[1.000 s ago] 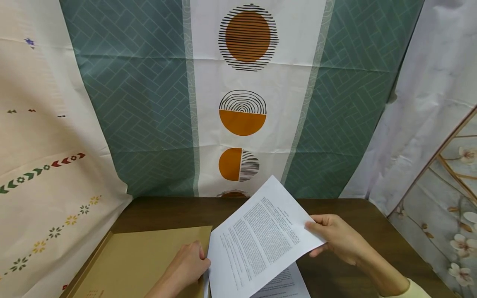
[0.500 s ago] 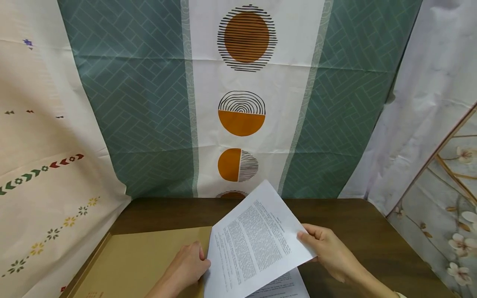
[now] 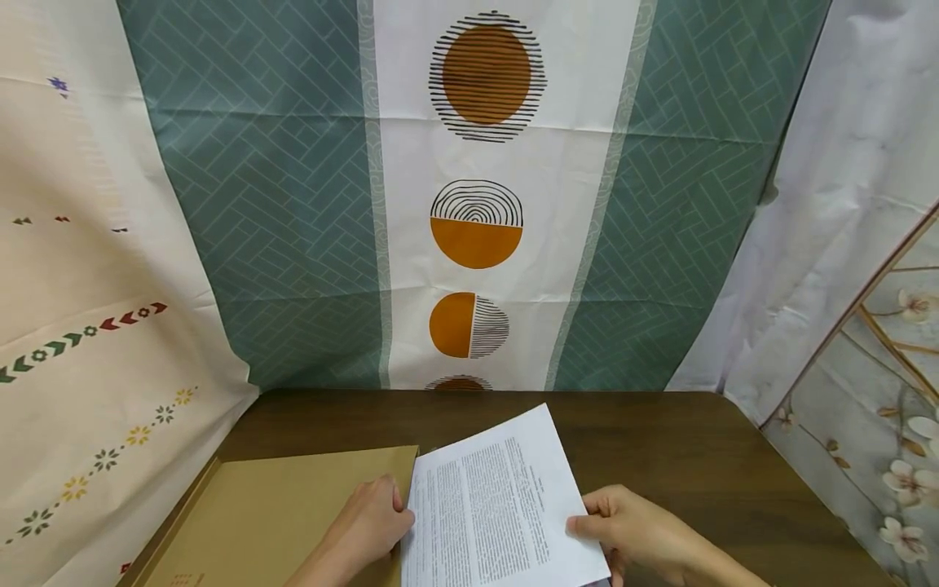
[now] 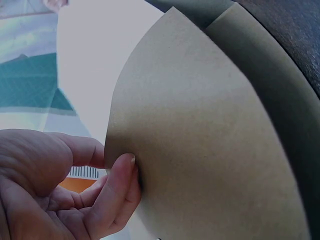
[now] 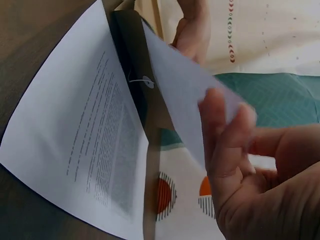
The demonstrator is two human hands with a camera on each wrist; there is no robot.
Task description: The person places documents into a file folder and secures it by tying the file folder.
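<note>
A brown kraft document folder (image 3: 279,509) lies at the left of the table. My left hand (image 3: 370,522) pinches its right edge; in the left wrist view, thumb and fingers close on the brown flap (image 4: 200,115). The right wrist view shows a white button (image 5: 147,82) with string on the folder. My right hand (image 3: 631,526) pinches the right edge of a printed sheet (image 3: 491,505), whose left edge is beside the left hand. Beneath that raised sheet, a second printed sheet (image 5: 65,130) lies on the table, mostly hidden in the head view.
The dark wooden table (image 3: 682,456) extends behind and right of the papers. A patterned green and white curtain (image 3: 293,244) hangs at its back edge. Cream cloth (image 3: 110,408) borders the left side, floral cloth (image 3: 880,456) the right.
My right hand has come down and slightly left, lowering the printed sheet and turning it over most of the sheet below. The left hand has stayed at the folder's edge.
</note>
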